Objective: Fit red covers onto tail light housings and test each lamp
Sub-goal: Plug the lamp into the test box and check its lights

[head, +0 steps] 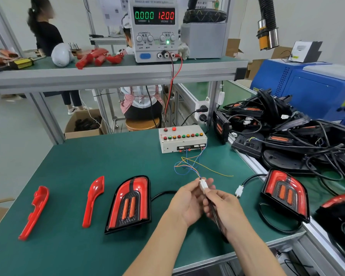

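Observation:
A covered tail light (pixel 130 204) lies on the green mat in front of me, its black cable running right to my hands. My left hand (pixel 187 202) pinches the white connector (pixel 203 184) of the thin coloured tester wires. My right hand (pixel 225 212) grips the lamp's black cable just below that connector. The wires lead back to the white test box (pixel 182 138) with its row of coloured buttons. A second covered tail light (pixel 286 194) lies at the right, its white plug (pixel 239 191) loose on the mat. Two loose red covers (pixel 35 212) (pixel 93 200) lie at the left.
The power supply (pixel 154 29) on the upper shelf reads 0.000 A and 12.00 V. A heap of black housings with cables (pixel 283 134) fills the conveyor at the right. More red covers (pixel 97 56) sit on the shelf. A blue machine (pixel 317 86) stands at the far right; people work behind.

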Demonstrator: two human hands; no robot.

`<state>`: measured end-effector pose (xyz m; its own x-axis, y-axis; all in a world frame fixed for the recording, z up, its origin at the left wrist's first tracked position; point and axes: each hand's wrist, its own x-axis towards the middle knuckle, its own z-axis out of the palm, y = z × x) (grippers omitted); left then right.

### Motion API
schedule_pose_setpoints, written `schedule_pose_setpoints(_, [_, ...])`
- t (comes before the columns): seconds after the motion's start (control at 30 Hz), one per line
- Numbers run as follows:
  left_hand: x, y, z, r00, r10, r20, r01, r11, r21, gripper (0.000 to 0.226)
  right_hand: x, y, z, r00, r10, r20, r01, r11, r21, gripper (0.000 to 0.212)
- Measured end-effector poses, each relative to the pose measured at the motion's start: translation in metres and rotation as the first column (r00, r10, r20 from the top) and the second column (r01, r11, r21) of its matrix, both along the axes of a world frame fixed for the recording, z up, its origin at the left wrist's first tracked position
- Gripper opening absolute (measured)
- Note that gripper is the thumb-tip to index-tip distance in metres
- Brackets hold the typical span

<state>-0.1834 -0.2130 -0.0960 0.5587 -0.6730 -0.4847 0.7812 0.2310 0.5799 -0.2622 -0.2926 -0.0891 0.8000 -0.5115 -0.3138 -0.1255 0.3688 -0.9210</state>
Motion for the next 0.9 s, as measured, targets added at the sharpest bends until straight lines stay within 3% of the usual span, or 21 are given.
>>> schedule_pose_setpoints(0.17, [-0.009,0.0,-0.001,0.992,-0.053,-0.114,0.046,0.997,-0.064,0.043,0.004,0.009,-0.003,0.997,-0.08,0.02,0.08,0.997,0.014,0.039])
schedule_pose_setpoints(0.47, [-0.01,0.004,0.002,0.993,-0.016,-0.114,0.013,0.999,-0.03,0.047,0.007,0.017,-0.01,0.994,-0.109,0.008,0.109,0.994,-0.018,0.031])
schedule_pose_setpoints(0.63, [-0.013,0.005,0.005,0.988,0.071,-0.137,-0.068,0.997,0.024,0.042,0.008,0.015,-0.014,0.997,-0.079,-0.005,0.079,0.996,-0.041,0.034])
schedule_pose_setpoints(0.7, [-0.016,0.005,0.01,0.982,0.155,-0.11,-0.144,0.985,0.098,0.036,0.007,0.014,-0.013,0.999,-0.027,-0.016,0.025,0.991,-0.128,0.036])
schedule_pose_setpoints(0.8, [-0.026,0.007,0.015,0.958,0.286,0.025,-0.284,0.934,0.218,0.033,0.002,0.013,-0.011,0.99,0.047,-0.134,-0.107,0.866,-0.488,0.034])
schedule_pose_setpoints(0.9, [-0.042,0.021,0.015,0.844,0.319,0.431,-0.476,0.816,0.329,0.009,-0.004,0.017,-0.01,0.947,0.006,-0.322,-0.265,0.582,-0.768,0.035])
